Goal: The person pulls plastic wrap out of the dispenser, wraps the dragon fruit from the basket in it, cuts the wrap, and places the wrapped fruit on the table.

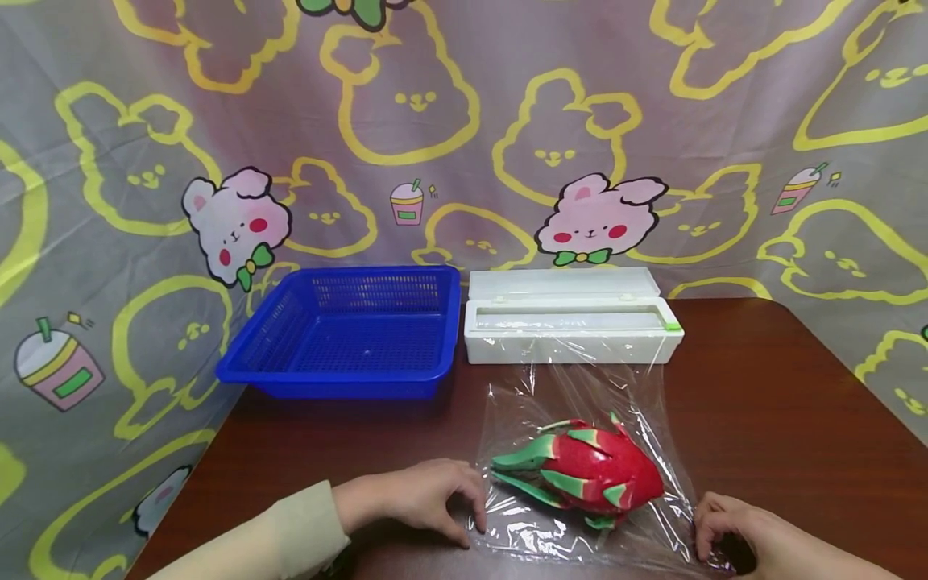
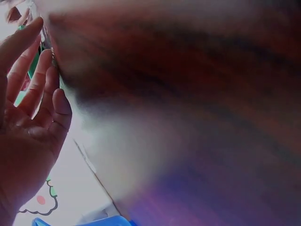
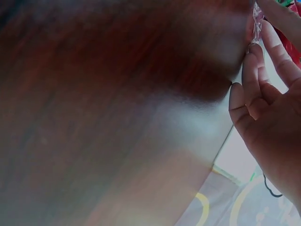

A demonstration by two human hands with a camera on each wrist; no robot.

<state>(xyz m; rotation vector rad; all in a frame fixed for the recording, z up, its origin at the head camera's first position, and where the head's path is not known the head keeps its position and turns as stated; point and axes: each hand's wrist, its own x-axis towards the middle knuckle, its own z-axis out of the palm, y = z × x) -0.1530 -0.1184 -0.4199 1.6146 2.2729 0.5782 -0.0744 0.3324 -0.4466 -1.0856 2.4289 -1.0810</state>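
A red dragon fruit (image 1: 602,471) with green-tipped scales lies on its side on a sheet of clear cling film (image 1: 536,536). The film runs from a white dispenser box (image 1: 565,348) toward the near table edge. At the sheet's near left corner, my left hand (image 1: 428,499) pinches the film edge between thumb and fingers. My right hand (image 1: 754,528) grips the near right corner, where the film bunches at the fingertips. In the right wrist view, crinkled film (image 3: 257,22) shows beside the fingers (image 3: 251,80). The left wrist view shows the left hand's curved fingers (image 2: 35,89) from the palm side.
A blue plastic basket (image 1: 341,379) stands at the back left, beside the dispenser box. The box's lid (image 1: 565,283) is raised, and a green piece (image 1: 673,326) sits at its right end. Behind the brown table (image 1: 783,419) hangs a patterned curtain (image 1: 464,105).
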